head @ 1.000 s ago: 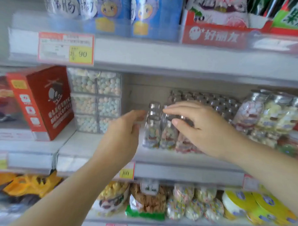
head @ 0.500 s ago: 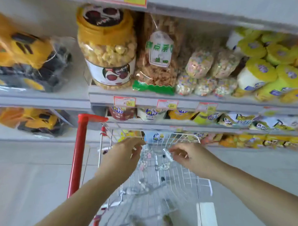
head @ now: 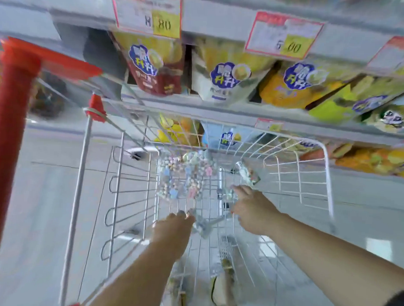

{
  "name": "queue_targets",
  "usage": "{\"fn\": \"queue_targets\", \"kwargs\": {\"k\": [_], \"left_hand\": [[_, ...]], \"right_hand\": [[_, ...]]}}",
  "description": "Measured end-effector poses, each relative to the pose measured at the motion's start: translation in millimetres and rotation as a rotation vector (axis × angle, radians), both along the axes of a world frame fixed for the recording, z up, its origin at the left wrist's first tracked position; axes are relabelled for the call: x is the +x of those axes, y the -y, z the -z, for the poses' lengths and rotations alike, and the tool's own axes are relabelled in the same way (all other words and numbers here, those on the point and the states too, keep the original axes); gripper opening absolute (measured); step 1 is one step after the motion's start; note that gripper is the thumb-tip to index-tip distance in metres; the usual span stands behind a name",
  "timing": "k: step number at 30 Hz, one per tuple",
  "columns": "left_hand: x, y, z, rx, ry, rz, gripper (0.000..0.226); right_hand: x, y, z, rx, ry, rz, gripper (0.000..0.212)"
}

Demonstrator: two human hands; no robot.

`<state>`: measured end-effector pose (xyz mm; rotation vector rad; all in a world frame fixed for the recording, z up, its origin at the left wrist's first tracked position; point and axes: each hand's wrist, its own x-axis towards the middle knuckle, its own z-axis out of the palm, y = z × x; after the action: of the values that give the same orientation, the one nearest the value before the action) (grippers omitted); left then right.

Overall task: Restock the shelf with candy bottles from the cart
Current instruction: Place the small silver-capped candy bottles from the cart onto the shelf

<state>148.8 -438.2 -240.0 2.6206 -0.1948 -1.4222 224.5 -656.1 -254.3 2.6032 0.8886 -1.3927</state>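
A head-height view looks steeply down into a white wire shopping cart (head: 326,180) with a red handle (head: 9,123) at the left. The picture is smeared by motion. Both bare forearms reach down into the cart's basket.

A cluster of clear candy bottles (head: 184,177), filled with pastel sweets, lies on the basket floor near the far end. A lone bottle (head: 247,174) with a silver cap lies tilted just to the right of the cluster.

The left hand (head: 173,229) points downward, its fingertips bunched at a blurred bottle (head: 203,225). Whether the fingers grip it cannot be told. The right hand (head: 251,209) reaches forward, its fingers (head: 238,190) beside a small bottle (head: 227,195). Here too the blur hides whether they hold it.

Beyond the cart, a grey shelf (head: 223,30) carries yellow and red price tags (head: 151,13), with colourful snack bags (head: 153,66) standing beneath. Pale floor tiles (head: 34,192) show through the wires.
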Motion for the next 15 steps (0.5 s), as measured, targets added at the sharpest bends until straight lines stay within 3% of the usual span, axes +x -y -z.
{"fn": "queue_targets", "kwargs": {"k": [6,9,12,15], "left_hand": [[13,15,32,-0.012,0.051,0.183,0.069],[17,24,43,0.045,0.078,0.257,0.055],[16,25,48,0.074,0.133,0.318,0.042],[18,22,41,0.080,0.111,0.308,0.041]], "right_hand": [[5,-4,30,-0.092,0.026,-0.112,0.056],[6,-4,36,-0.045,-0.008,-0.071,0.059],[1,-1,35,0.047,-0.108,0.128,0.060],[-1,2,20,0.154,-0.236,0.410,0.046]]}}
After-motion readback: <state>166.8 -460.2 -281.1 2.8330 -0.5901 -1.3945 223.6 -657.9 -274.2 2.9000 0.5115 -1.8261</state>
